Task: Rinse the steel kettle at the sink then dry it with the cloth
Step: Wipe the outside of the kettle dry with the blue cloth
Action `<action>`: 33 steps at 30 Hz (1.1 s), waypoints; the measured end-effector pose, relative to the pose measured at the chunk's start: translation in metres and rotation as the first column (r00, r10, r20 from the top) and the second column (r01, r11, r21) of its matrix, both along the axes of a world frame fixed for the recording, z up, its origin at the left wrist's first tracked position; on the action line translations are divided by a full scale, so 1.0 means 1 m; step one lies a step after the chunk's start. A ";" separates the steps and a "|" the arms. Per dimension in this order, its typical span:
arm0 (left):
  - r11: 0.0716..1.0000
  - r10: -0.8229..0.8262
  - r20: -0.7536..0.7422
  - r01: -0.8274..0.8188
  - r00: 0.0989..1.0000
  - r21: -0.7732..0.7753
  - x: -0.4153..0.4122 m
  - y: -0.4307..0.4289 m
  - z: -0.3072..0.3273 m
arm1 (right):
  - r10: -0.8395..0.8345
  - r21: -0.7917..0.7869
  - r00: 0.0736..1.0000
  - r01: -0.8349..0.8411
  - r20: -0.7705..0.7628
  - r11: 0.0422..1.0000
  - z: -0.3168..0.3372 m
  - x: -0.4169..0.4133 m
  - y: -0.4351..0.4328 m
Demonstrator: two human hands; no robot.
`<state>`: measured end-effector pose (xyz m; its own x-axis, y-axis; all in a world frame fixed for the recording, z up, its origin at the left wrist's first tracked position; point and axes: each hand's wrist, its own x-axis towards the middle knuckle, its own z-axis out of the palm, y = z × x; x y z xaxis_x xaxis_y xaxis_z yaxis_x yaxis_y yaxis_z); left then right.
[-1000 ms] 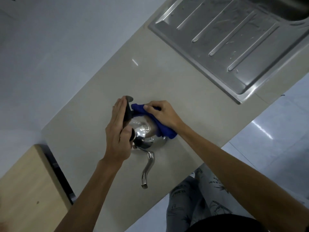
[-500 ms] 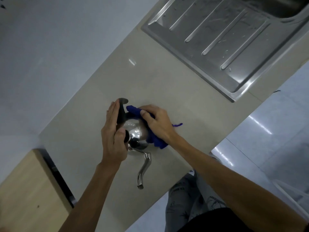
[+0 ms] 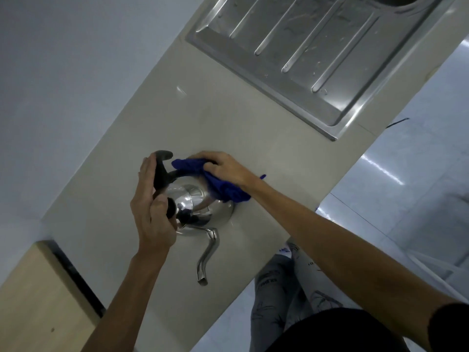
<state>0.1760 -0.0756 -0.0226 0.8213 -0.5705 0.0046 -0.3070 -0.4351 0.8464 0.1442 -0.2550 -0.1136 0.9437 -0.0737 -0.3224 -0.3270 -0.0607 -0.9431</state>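
Since half a second ago, the right hand (image 3: pixel 223 168) has slid its crumpled blue cloth (image 3: pixel 223 185) further round the far side of the kettle, towards the handle. At left the left hand (image 3: pixel 152 204) is closed on the curved black handle (image 3: pixel 162 171), thumb by the black lid knob (image 3: pixel 170 208), steadying the shiny round steel kettle (image 3: pixel 198 207) on the pale beige worktop (image 3: pixel 228 118), its long spout (image 3: pixel 206 255) pointing towards the person. Further right the right hand grips the cloth against the kettle's body, well apart from the ribbed steel sink drainboard (image 3: pixel 304 54).

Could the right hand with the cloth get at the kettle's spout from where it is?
Probably yes. The right hand presses the blue cloth on the kettle's far side; the spout juts toward the person over bare countertop, uncovered.
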 end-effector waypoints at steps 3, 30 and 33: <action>0.998 0.058 -0.040 -0.060 0.998 -0.035 -0.005 -0.005 0.004 | -0.053 -0.054 0.996 0.057 0.068 0.997 -0.005 -0.008 0.005; 0.902 0.425 -0.010 -0.425 0.905 -0.076 -0.040 -0.039 0.015 | -0.525 0.185 0.850 0.510 0.041 0.840 -0.004 -0.101 0.050; 0.874 0.472 -0.047 -0.474 0.880 -0.104 -0.041 -0.040 0.014 | -0.455 0.233 0.890 0.438 0.023 0.868 0.023 -0.068 0.026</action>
<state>0.1346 -0.1152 -0.0086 0.9935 -0.1106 0.0253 -0.0707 -0.4291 0.9005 0.0758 -0.2292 -0.0910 0.8485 -0.4294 -0.3093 -0.1992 0.2824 -0.9384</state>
